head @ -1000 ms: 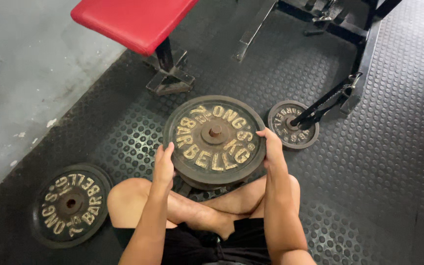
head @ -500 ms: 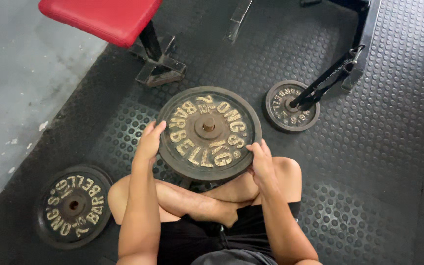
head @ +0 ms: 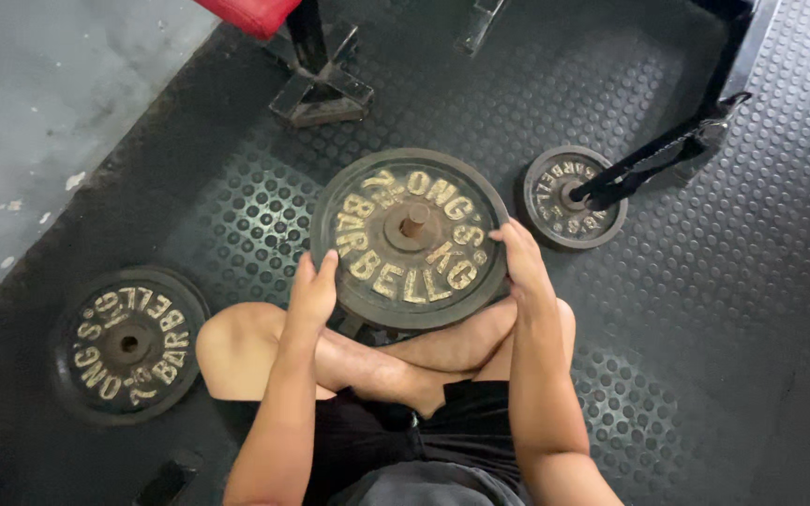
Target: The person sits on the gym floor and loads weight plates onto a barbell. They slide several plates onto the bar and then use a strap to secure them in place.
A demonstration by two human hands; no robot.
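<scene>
A large round iron weight plate (head: 409, 237) with raised pale lettering sits on a short peg in front of my crossed legs. My left hand (head: 313, 292) grips its near left rim. On the right rim rests my right hand (head: 520, 266), fingers curled over the edge. Both forearms reach forward over my knees.
A second large plate (head: 128, 343) lies flat on the studded rubber mat at the left. A smaller plate (head: 574, 196) lies at the right under a black bar (head: 660, 155). A red padded bench (head: 253, 13) and its metal foot (head: 321, 94) stand behind. Grey concrete floor (head: 39, 112) lies left.
The view has shifted and the plate has turned a little between my hands. Both hands stay on its rim, now closer to my knees.
</scene>
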